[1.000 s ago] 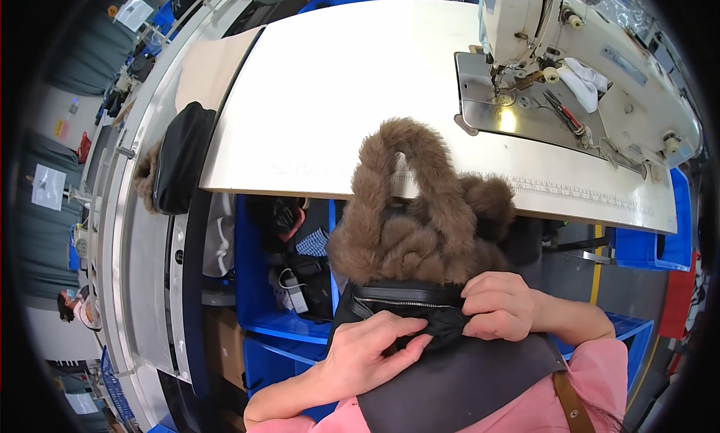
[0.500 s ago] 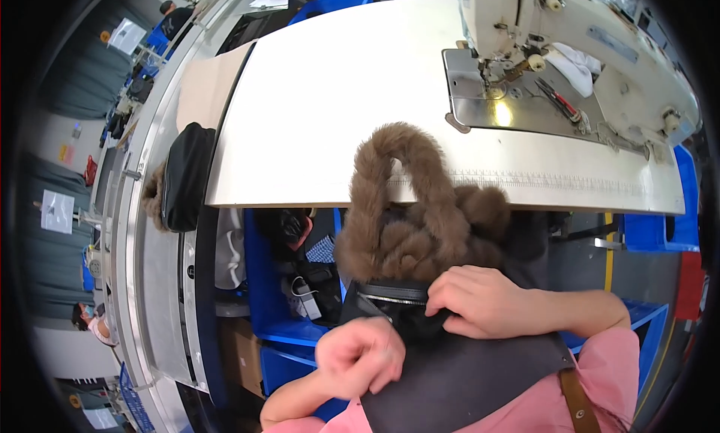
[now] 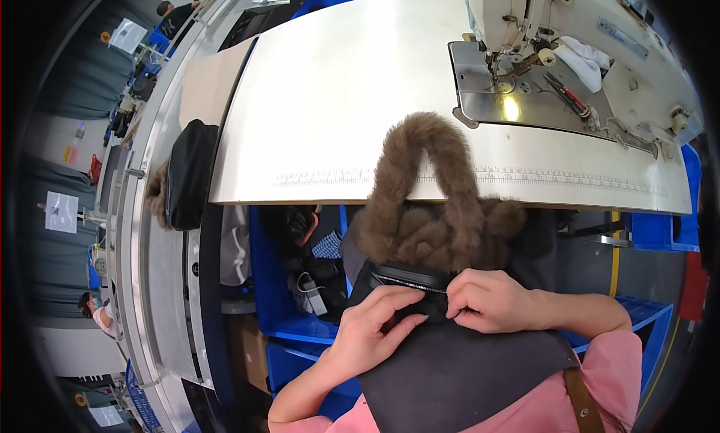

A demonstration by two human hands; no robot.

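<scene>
Pale worktable [image 3: 337, 103], sewing machine [image 3: 570, 28], blue bins [image 3: 281, 313]

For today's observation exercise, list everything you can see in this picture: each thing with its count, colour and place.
fur bag: one, brown, looped handle over table edge, black zipped opening at the hands
table: one, pale metal top
sewing machine: one, cream, far right of table
black bag: one, left of table on a side rail
blue bins: several, under table, holding odds and ends
apron: one, dark, on lap
left hand: on the black opening
right hand: pinching the zip
</scene>
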